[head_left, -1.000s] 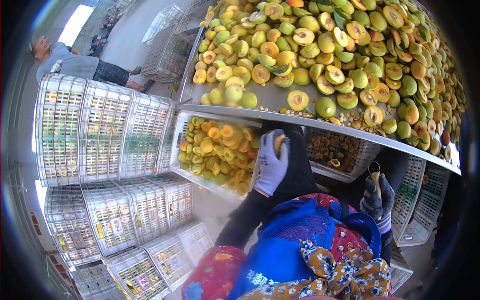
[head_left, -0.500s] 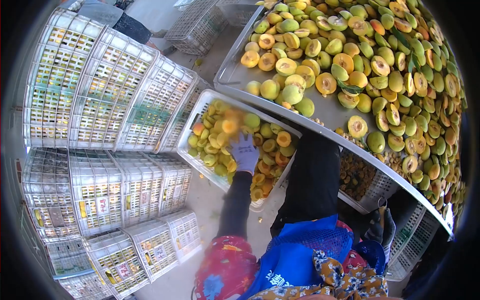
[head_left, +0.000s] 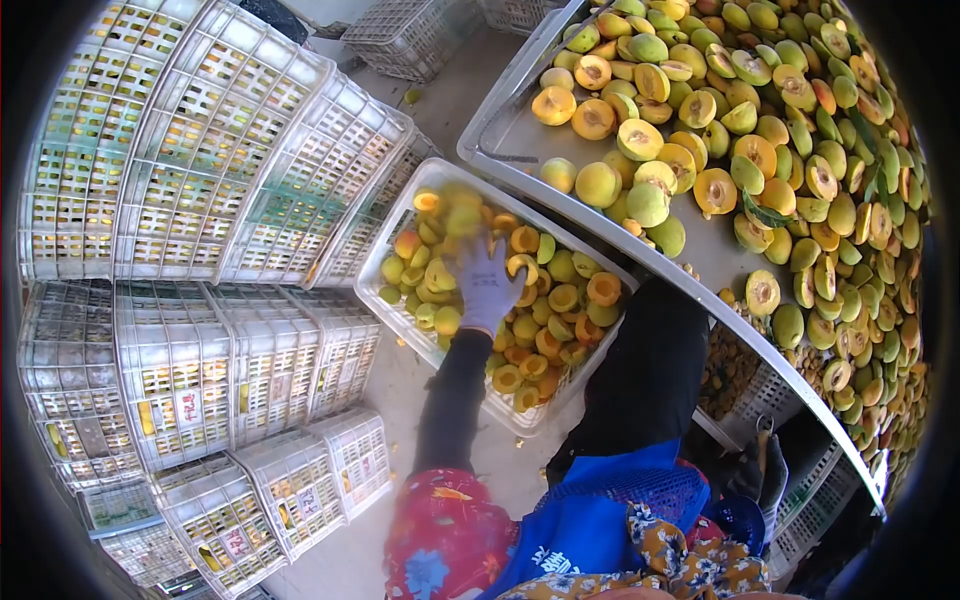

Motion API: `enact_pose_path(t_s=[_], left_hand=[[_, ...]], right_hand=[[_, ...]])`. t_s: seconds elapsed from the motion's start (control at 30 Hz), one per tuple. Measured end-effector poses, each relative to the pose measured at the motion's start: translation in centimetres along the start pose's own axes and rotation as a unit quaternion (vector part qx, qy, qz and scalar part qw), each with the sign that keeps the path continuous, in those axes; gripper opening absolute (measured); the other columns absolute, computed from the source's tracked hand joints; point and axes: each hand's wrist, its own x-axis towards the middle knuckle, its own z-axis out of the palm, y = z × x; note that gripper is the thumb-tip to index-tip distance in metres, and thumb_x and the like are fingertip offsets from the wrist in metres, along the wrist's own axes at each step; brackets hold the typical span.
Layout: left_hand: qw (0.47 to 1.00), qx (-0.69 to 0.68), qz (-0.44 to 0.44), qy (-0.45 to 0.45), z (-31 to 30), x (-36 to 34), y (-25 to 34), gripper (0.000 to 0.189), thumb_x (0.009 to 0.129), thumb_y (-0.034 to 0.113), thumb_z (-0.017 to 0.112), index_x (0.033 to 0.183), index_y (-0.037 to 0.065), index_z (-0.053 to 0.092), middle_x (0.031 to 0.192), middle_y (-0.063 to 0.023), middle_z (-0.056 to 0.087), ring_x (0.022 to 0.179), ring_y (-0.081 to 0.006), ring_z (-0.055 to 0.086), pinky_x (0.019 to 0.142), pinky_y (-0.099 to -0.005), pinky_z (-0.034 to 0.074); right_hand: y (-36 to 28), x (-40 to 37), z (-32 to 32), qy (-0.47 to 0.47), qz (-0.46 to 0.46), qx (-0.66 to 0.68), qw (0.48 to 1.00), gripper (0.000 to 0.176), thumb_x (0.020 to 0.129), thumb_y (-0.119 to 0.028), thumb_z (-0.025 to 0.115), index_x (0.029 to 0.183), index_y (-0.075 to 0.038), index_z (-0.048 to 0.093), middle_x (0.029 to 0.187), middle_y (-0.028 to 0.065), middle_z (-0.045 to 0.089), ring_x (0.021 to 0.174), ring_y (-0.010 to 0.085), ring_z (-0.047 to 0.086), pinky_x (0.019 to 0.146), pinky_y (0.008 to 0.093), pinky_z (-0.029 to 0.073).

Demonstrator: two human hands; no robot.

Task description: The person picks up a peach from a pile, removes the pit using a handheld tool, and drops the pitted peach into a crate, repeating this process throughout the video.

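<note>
My left hand (head_left: pixel 487 285), in a pale glove, is over a white crate (head_left: pixel 392 318) of halved yellow-green fruit (head_left: pixel 530 365). Its fingers are spread, palm down, and blurred fruit lies just beyond the fingertips. At the lower right, my right hand (head_left: pixel 768 482), in a dark grey glove, is low beside the blue apron. It is closed round a small tool (head_left: pixel 764 436) with a metal ring at its end; part of this hand is in shadow.
A metal-edged table (head_left: pixel 530 178) heaped with whole and halved fruit fills the upper right. Stacked white crates (head_left: pixel 200 150) of fruit stand on the left. Another crate (head_left: pixel 410 38) is at the top. Under the table is a crate (head_left: pixel 770 392) of small brown pieces.
The view has shifted, so the crate and table appear larger and displaced. My left hand has moved slightly left over the crate, fingers more spread. Fruit near the fingertips has shifted.
</note>
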Motion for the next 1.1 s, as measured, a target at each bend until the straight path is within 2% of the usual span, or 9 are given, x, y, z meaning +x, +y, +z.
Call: enact_pose_path(t_s=[0.07, 0.23, 0.3, 0.47, 0.6, 0.73, 0.83, 0.97, 1.1], left_hand=[[0.99, 0.081, 0.051, -0.104, 0.4, -0.2, -0.6, 0.063, 0.083, 0.039, 0.062, 0.141, 0.023, 0.047, 0.153, -0.0134, 0.029, 0.145, -0.0445, 0.016, 0.112, -0.0654, 0.021], [0.991, -0.018, -0.107, -0.073, 2.7, 6.9, -7.6, 0.059, 0.085, 0.038, 0.06, 0.139, 0.018, 0.047, 0.143, -0.0191, 0.042, 0.131, -0.0432, 0.041, 0.104, -0.0595, 0.037], [0.983, -0.081, -0.132, -0.096, 4.2, 9.3, -11.7, 0.06, 0.086, 0.039, 0.06, 0.139, 0.016, 0.046, 0.141, -0.021, 0.043, 0.128, -0.0417, 0.045, 0.103, -0.059, 0.037], [0.958, -0.042, -0.276, 0.072, 4.4, 8.8, -14.9, 0.07, 0.087, 0.051, 0.061, 0.144, 0.017, 0.039, 0.145, -0.0226, 0.038, 0.133, -0.0431, 0.039, 0.109, -0.062, 0.026], [0.929, -0.05, -0.365, -0.008, 6.2, 5.4, -18.2, 0.082, 0.089, 0.064, 0.053, 0.153, 0.02, 0.026, 0.155, -0.0255, 0.021, 0.144, -0.0476, 0.018, 0.113, -0.0638, 0.016], [0.937, -0.089, -0.338, -0.009, 6.3, 5.0, -17.5, 0.083, 0.091, 0.062, 0.05, 0.156, 0.02, 0.018, 0.157, -0.0274, 0.012, 0.145, -0.049, 0.012, 0.113, -0.0649, 0.013], [0.985, -0.109, -0.116, 0.063, 5.5, 2.3, -12.9, 0.082, 0.091, 0.06, 0.052, 0.155, 0.019, 0.021, 0.158, -0.028, 0.012, 0.145, -0.0478, 0.011, 0.114, -0.0646, 0.011], [0.976, -0.115, -0.004, -0.183, 2.9, -6.6, -0.6, 0.075, 0.094, 0.048, 0.053, 0.155, 0.016, 0.022, 0.158, -0.027, 0.012, 0.145, -0.0476, 0.011, 0.113, -0.0659, 0.01], [0.979, -0.155, 0.046, -0.12, 4.9, -15.5, 2.3, 0.064, 0.095, 0.042, 0.049, 0.148, 0.009, 0.037, 0.157, -0.0229, 0.022, 0.143, -0.0493, 0.018, 0.113, -0.0673, 0.007]], right_hand=[[0.1, 0.2, 0.0, 0.012, -0.02, 0.002, 1.0, 0.046, 0.1, -0.049, 0.045, 0.111, -0.005, 0.054, 0.079, 0.0067, 0.044, 0.063, 0.0197, 0.039, 0.058, 0.0316, 0.032], [-0.1, 0.5, -1.6, 0.003, -0.077, 0.05, 0.996, 0.054, 0.101, -0.048, 0.043, 0.125, 0.0, 0.049, 0.107, 0.0159, 0.052, 0.091, 0.0278, 0.05, 0.081, 0.0383, 0.039], [-0.7, 0.4, -4.2, -0.154, -0.008, 0.037, 0.987, 0.055, 0.101, -0.043, 0.047, 0.134, 0.0, 0.044, 0.12, 0.0187, 0.05, 0.105, 0.0313, 0.05, 0.093, 0.0422, 0.04], [1.8, -0.1, 2.1, 0.067, -0.035, -0.057, 0.995, 0.04, 0.1, -0.049, 0.046, 0.094, -0.012, 0.061, 0.047, -0.0044, 0.034, 0.03, 0.0089, 0.026, 0.031, 0.0222, 0.023], [1.9, 0.1, 2.0, 0.07, -0.03, -0.03, 0.997, 0.042, 0.1, -0.05, 0.045, 0.096, -0.011, 0.061, 0.047, -0.0038, 0.035, 0.03, 0.0094, 0.026, 0.031, 0.0232, 0.023], [1.8, 0.4, 1.4, 0.06, -0.02, -0.023, 0.998, 0.043, 0.101, -0.05, 0.042, 0.097, -0.011, 0.061, 0.047, -0.0032, 0.036, 0.03, 0.0103, 0.028, 0.031, 0.0242, 0.024], [1.7, 0.6, 1.1, 0.027, -0.024, -0.033, 0.999, 0.043, 0.101, -0.049, 0.041, 0.097, -0.011, 0.061, 0.048, -0.0024, 0.037, 0.031, 0.0109, 0.03, 0.032, 0.0244, 0.026], [1.6, 0.2, 1.2, 0.037, -0.017, -0.025, 0.999, 0.042, 0.101, -0.048, 0.042, 0.097, -0.011, 0.06, 0.049, -0.0019, 0.038, 0.031, 0.0115, 0.03, 0.031, 0.0253, 0.027], [1.5, 0.0, 1.3, 0.039, -0.017, -0.024, 0.999, 0.038, 0.101, -0.045, 0.044, 0.096, -0.011, 0.059, 0.051, -0.0016, 0.04, 0.031, 0.0122, 0.03, 0.031, 0.0258, 0.028]])
